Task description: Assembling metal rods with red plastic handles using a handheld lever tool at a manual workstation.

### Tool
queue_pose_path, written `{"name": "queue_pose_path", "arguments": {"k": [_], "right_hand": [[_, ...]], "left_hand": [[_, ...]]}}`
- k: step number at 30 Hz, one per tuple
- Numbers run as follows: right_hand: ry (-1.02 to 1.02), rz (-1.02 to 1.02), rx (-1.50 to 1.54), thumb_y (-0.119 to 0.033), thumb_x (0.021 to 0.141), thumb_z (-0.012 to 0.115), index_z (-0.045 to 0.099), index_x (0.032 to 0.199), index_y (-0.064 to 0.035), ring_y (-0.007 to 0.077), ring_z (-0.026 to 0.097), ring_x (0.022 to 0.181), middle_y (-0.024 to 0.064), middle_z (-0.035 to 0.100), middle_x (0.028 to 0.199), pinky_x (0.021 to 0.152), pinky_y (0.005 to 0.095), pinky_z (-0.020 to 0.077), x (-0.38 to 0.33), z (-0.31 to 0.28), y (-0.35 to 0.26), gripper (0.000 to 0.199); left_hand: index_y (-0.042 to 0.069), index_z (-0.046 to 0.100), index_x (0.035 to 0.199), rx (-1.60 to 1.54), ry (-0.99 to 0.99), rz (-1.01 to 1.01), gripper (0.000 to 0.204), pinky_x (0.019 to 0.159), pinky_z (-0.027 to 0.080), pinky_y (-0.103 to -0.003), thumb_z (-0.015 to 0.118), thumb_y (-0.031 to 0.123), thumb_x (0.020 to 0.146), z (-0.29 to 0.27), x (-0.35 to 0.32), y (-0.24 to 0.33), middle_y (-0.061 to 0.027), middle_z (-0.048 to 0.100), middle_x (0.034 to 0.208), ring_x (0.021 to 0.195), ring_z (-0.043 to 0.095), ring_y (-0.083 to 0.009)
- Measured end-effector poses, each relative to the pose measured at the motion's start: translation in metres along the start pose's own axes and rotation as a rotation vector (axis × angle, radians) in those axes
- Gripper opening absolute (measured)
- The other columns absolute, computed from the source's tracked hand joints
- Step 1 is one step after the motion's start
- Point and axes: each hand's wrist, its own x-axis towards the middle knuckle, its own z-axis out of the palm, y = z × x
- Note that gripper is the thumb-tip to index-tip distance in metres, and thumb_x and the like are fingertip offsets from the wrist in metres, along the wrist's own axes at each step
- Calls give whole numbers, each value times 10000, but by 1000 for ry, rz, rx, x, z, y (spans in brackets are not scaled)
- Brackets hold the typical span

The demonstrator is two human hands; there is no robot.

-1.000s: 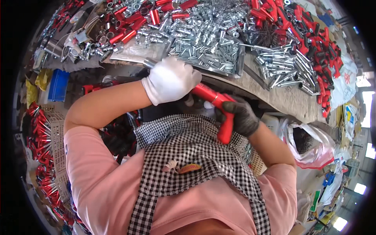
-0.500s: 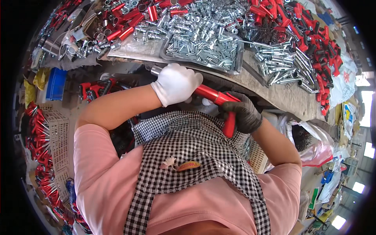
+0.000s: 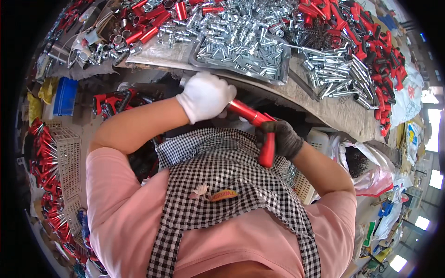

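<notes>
A red gun-shaped hand tool (image 3: 244, 110) with a tubular barrel is held between my hands, in front of my checked apron and just below the bench edge. My left hand (image 3: 207, 96), in a white glove, is closed around the front part of it. A bit of silver metal (image 3: 182, 82) pokes out past that glove. Gripping the rear end is my right hand (image 3: 285, 138), in a dark grey glove. The tool's red handle (image 3: 266, 155) hangs down beside this hand toward the apron. The fingertips of my left hand are mostly hidden.
Across the bench (image 3: 331, 113) lie a metal tray (image 3: 286, 65) of silver pins, heaped fittings (image 3: 227, 32), silver rods (image 3: 333, 74) and red tool bodies (image 3: 384, 51). Plastic crates (image 3: 67, 157) and a blue bin (image 3: 66, 97) stand left; an open sack (image 3: 366, 167) is at right.
Both hands have shifted slightly left with the tool. My right hand has moved inward, and the red handle has swung a little to the left. Less silver metal shows beyond my left glove.
</notes>
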Motion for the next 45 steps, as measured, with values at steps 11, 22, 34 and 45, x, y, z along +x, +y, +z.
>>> {"name": "queue_pose_path", "arguments": {"k": [11,22,34,45], "right_hand": [[81,-667,-1232,-193,731,766,661,1148,-56,273,683,756,103,699,869,701,384,559,-2,1,-10,452],[-98,-160,-47,-95,691,725,586,1187,12,176,642,849,77,656,967,774,313,541,2,18,-19,527],[-458,16,803,-239,751,734,502,1300,45,115,533,661,23,569,870,733,323,535,28,84,6,660],[-88,-681,-59,-241,733,764,529,1254,42,200,627,684,100,660,912,696,351,545,40,61,-2,638]], "left_hand": [[49,694,827,-353,-375,-97,253,624,530,-466,715,293,763,9,-8,15,-178,675,701,659,684,-337],[104,606,714,-46,160,-42,120,538,503,-425,656,210,744,13,-9,-18,-93,600,598,556,639,-302],[122,588,657,26,497,66,137,483,446,-418,703,193,637,-14,-38,-68,-79,521,578,519,562,-295],[3,569,1241,-337,1030,-821,444,1001,417,-453,671,208,861,-15,-36,-62,-217,598,1182,1091,561,-361]]}}
